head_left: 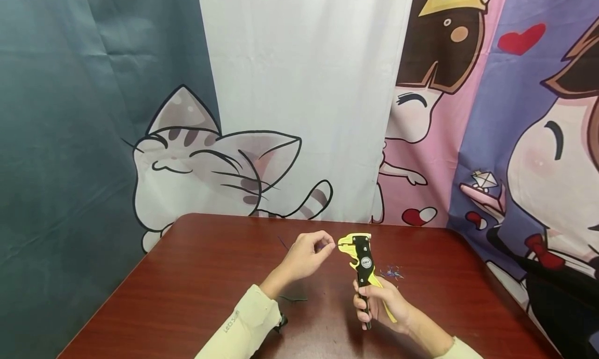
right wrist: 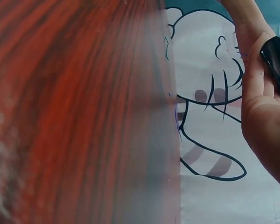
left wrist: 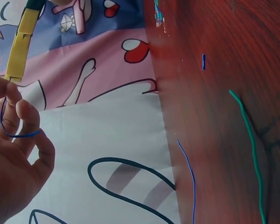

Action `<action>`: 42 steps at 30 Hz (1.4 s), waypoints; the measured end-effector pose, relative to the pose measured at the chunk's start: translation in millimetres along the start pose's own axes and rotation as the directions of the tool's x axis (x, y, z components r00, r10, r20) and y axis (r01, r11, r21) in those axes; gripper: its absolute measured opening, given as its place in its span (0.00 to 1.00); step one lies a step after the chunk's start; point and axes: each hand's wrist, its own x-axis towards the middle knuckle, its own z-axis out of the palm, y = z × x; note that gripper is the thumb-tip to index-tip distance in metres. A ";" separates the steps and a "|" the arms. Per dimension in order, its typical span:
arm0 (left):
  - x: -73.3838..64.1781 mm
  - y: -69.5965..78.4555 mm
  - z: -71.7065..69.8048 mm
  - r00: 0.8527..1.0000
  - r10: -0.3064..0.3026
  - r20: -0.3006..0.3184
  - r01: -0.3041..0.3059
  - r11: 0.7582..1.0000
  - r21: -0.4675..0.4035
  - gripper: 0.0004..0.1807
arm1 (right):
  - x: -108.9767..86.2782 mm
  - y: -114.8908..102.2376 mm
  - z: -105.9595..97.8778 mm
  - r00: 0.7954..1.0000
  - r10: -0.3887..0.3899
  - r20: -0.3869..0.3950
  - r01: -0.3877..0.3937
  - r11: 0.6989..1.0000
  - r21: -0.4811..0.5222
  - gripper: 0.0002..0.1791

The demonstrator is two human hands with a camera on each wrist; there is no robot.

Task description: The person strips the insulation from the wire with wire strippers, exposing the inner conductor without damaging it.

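Note:
My right hand (head_left: 386, 303) grips the handles of a yellow and black wire stripper (head_left: 364, 255), held upright above the table with its head toward the left. My left hand (head_left: 303, 256) pinches a thin blue wire (left wrist: 19, 136) between thumb and fingertips, right at the stripper's yellow nose. In the left wrist view the wire loops down from the nose and curves across the fingers. The right wrist view shows the right hand around a black handle (right wrist: 276, 65); the stripper's head is out of that frame.
On the brown wooden table (head_left: 187, 281) lie a green wire (left wrist: 255, 154), a longer blue wire (left wrist: 192, 172) and a short blue piece (left wrist: 203, 61). Small coloured wire scraps (head_left: 393, 272) sit right of the stripper. A cartoon-printed curtain (head_left: 304, 88) hangs behind the table.

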 end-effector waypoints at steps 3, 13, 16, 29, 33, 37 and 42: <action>0.2 -0.1 0.3 1.000 0.010 -0.009 -0.010 1.000 -0.008 0.04 | 0.5 -0.2 0.0 1.000 0.005 -0.017 -0.005 1.000 -0.009 0.11; -0.5 -1.4 1.6 1.000 0.022 -0.020 -0.022 0.999 -0.039 0.04 | 2.4 -1.0 2.9 0.999 0.011 -0.048 -0.013 0.999 -0.037 0.09; -0.9 -1.6 1.3 0.999 0.029 -0.029 -0.030 0.999 -0.038 0.04 | 2.8 -1.5 3.8 0.997 0.008 -0.070 -0.012 0.998 -0.054 0.08; -3.8 -5.1 4.0 0.998 -0.017 -0.063 0.016 1.000 -0.008 0.04 | 6.9 0.3 3.5 0.992 -0.011 -0.129 0.002 0.998 -0.068 0.10; -3.4 -4.1 3.3 0.997 -0.010 -0.077 0.011 1.000 0.006 0.04 | 7.2 -0.1 4.7 0.994 -0.021 -0.111 0.015 0.998 -0.057 0.11; -4.0 -5.0 3.4 0.996 -0.019 -0.082 0.019 1.000 0.008 0.04 | 7.3 -0.1 6.1 0.996 -0.030 -0.083 0.027 0.999 -0.033 0.12; -4.3 -6.1 3.6 0.996 0.005 -0.093 -0.007 1.000 -0.024 0.04 | 6.7 -0.2 7.1 0.997 -0.042 -0.069 0.039 0.999 -0.037 0.13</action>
